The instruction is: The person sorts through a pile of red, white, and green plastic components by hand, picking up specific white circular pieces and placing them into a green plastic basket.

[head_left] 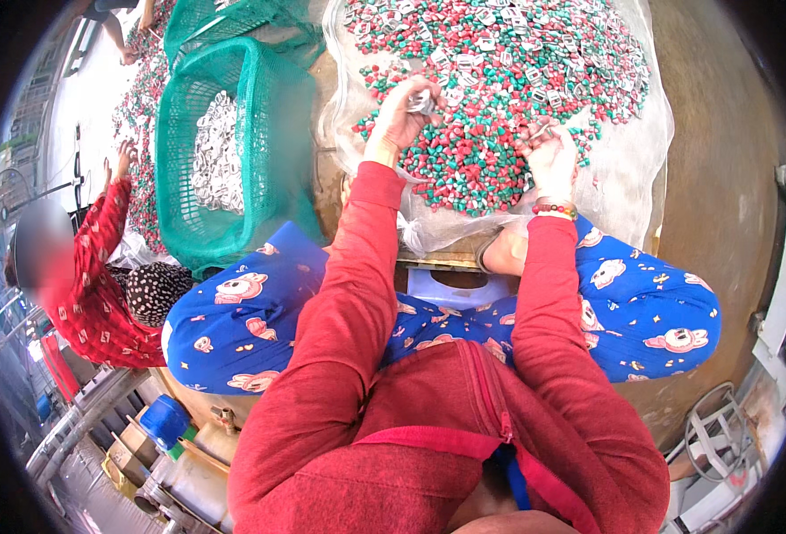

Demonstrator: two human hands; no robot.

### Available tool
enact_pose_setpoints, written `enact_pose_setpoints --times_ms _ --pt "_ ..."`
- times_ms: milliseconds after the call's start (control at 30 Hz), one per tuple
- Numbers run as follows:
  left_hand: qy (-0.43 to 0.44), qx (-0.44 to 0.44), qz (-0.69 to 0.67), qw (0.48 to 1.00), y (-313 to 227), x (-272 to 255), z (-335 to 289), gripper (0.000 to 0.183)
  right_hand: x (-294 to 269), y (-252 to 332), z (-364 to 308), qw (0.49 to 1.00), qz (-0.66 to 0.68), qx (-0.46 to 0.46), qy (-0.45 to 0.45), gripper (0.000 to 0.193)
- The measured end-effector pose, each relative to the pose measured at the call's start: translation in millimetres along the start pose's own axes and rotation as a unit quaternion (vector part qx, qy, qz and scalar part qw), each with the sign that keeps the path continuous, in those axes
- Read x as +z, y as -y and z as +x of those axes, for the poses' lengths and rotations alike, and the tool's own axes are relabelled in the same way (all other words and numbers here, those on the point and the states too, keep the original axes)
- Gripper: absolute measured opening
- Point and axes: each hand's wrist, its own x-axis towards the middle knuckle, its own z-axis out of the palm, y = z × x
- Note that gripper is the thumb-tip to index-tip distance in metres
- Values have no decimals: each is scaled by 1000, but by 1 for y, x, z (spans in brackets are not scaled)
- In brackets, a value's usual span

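My left hand (400, 120) is closed around some silvery metal pieces (422, 102), held over the near left part of a spread pile. The pile mixes small red and green pellets (471, 165) with many flat silver metal buckles (549, 96), lying on a whitish mesh sheet (658, 169). Toward the pile's near right side, my right hand (553, 162) has its fingers pinched together low over the pellets. Whatever lies between those fingertips is too small to make out. A beaded bracelet circles the right wrist.
Left of the pile, a green plastic basket (172, 169) with green netting holds silver metal pieces (218, 156). Another person in a red patterned top (104, 303) works at far left beside more pellets (139, 116). A pale bluish stool (460, 287) shows between my legs.
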Motion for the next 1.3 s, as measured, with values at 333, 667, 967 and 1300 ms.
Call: enact_pose_setpoints --times_ms 333,667,967,1300 --pt "-73 58 761 642 30 -38 51 33 47 -35 70 813 -547 -197 -25 22" --pt "-10 33 -141 989 -1 -40 31 10 57 -52 124 425 -898 -26 108 62" --pt "-18 75 788 610 19 -65 93 29 20 -70 72 490 -862 -50 117 44" --pt "-52 37 59 996 -6 -24 35 27 33 -2 44 975 -116 140 128 43"
